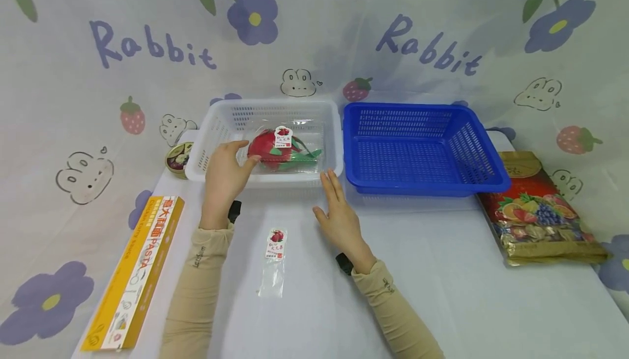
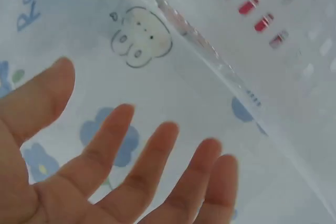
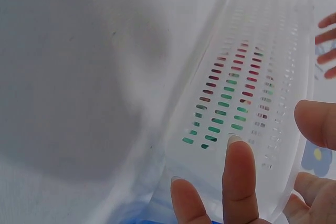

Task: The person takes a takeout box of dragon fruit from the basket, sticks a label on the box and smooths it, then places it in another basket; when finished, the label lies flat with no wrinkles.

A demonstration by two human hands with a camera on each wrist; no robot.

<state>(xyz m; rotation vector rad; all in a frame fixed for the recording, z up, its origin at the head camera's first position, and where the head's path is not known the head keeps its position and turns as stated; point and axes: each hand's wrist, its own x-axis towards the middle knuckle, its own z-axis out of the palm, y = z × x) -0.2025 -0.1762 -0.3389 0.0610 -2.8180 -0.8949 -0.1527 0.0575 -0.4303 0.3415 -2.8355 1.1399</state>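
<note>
A white basket (image 1: 265,181) holds a clear plastic box (image 1: 314,129) with a red and green dragon fruit (image 1: 262,146) inside. A dragon fruit label sits on the box's lid. My left hand (image 1: 226,170) is over the basket's left front part, thumb and fingers spread apart near the box's left side. In the left wrist view its fingers (image 2: 163,153) are loosely extended with nothing between them. My right hand (image 1: 340,222) is at the basket's front right corner, fingers straight and fingertips right at the rim. Through the slots of the basket wall (image 3: 226,98), red and green show.
A blue basket (image 1: 400,187) stands right of the white one. A clear strip with a dragon fruit label (image 1: 276,244) lies in front. A yellow pasta box (image 1: 132,271) and a round tin (image 1: 178,158) are at left, a red and gold fruit-print bag (image 1: 535,211) at right.
</note>
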